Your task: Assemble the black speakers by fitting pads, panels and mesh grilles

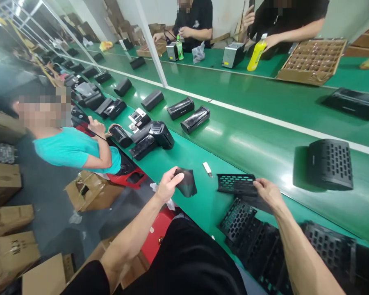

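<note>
My left hand (168, 185) pinches a thin dark sheet (186, 182) between thumb and fingers, held over the table's near edge. Out to the right, my right hand (269, 192) grips the right end of a black perforated panel (236, 183), which has rows of slots. Between the two hands, a small white object (207, 169) lies on the green table. More black slotted panels (238, 217) are piled beneath and beside my right forearm.
A black housing with a slotted face (331, 164) stands on the green belt (249, 135) at the right. Several black housings (195, 119) lie further left. A person in a turquoise shirt (74, 147) works at the left; two people sit across, near a yellow bottle (257, 53).
</note>
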A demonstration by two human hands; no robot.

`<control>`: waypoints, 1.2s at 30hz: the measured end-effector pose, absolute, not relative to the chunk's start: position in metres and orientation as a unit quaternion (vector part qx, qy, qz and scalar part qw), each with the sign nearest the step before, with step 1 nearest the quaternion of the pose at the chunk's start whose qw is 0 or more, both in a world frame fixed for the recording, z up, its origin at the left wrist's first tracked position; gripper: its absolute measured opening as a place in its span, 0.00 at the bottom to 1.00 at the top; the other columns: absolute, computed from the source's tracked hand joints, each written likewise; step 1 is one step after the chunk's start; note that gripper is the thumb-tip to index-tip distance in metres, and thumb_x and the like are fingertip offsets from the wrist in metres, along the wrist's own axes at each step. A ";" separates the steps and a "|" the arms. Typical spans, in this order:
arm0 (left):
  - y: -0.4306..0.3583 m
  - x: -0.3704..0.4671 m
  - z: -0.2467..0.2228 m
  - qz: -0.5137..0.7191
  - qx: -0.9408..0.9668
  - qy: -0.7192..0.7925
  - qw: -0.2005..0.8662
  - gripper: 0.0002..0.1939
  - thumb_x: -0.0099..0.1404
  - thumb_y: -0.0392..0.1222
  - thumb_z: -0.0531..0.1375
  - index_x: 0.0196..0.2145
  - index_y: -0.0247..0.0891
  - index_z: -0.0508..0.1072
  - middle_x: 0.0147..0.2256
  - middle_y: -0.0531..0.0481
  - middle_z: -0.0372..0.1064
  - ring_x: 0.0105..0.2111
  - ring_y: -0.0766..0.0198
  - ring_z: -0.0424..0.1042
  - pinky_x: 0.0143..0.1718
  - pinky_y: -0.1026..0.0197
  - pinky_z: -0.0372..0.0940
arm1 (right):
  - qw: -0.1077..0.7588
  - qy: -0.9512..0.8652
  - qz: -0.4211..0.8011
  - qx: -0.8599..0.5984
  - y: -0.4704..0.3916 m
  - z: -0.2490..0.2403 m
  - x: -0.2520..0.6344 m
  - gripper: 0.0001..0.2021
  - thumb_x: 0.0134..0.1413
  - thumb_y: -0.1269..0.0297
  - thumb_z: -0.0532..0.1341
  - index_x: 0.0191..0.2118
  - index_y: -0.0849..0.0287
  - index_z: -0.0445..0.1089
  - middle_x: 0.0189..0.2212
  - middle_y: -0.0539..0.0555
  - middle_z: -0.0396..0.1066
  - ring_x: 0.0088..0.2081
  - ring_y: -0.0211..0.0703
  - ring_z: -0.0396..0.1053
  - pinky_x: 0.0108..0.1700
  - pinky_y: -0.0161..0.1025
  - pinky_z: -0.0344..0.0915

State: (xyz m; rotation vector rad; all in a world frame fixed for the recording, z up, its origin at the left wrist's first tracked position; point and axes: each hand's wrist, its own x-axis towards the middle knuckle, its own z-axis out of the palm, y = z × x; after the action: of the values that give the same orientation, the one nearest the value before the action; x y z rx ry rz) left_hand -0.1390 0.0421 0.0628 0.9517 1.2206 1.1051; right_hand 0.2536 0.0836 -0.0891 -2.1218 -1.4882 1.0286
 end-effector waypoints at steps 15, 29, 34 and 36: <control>0.120 -0.139 0.057 0.414 0.277 0.449 0.742 0.19 0.55 0.52 0.73 0.33 0.36 0.73 0.31 0.48 0.77 0.33 0.60 0.75 0.38 0.59 0.68 | 0.143 -0.355 0.463 -0.800 0.045 -0.121 0.158 0.17 0.65 0.52 0.67 0.50 0.60 0.75 0.44 0.59 0.79 0.44 0.54 0.78 0.47 0.51 0.76; 0.103 -0.092 -0.036 0.218 0.227 0.474 0.822 0.24 0.50 0.53 0.74 0.35 0.37 0.69 0.31 0.51 0.72 0.29 0.65 0.72 0.32 0.61 0.67 | 0.407 -0.064 0.714 -0.566 0.022 -0.057 0.123 0.28 0.37 0.45 0.80 0.44 0.51 0.77 0.38 0.53 0.82 0.33 0.48 0.78 0.32 0.42 0.75; 0.099 -0.103 -0.047 0.185 0.336 0.509 0.770 0.24 0.59 0.60 0.69 0.38 0.38 0.70 0.30 0.51 0.72 0.27 0.62 0.71 0.30 0.58 0.70 | 0.404 -0.099 0.646 -0.640 0.017 -0.063 0.132 0.28 0.30 0.43 0.82 0.32 0.54 0.72 0.27 0.49 0.77 0.26 0.43 0.73 0.30 0.40 0.73; 0.099 -0.104 -0.050 0.180 0.393 0.528 0.731 0.20 0.63 0.58 0.66 0.37 0.38 0.71 0.30 0.50 0.73 0.28 0.62 0.71 0.32 0.58 0.70 | 0.397 -0.111 0.635 -0.654 0.016 -0.064 0.132 0.28 0.32 0.40 0.80 0.29 0.54 0.70 0.25 0.49 0.76 0.25 0.43 0.72 0.30 0.41 0.73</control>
State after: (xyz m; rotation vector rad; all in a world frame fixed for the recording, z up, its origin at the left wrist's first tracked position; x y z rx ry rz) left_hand -0.1040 0.0986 -0.0497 0.8645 1.1619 0.3965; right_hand 0.1323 0.0163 -0.0643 -1.6559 -0.2820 1.6078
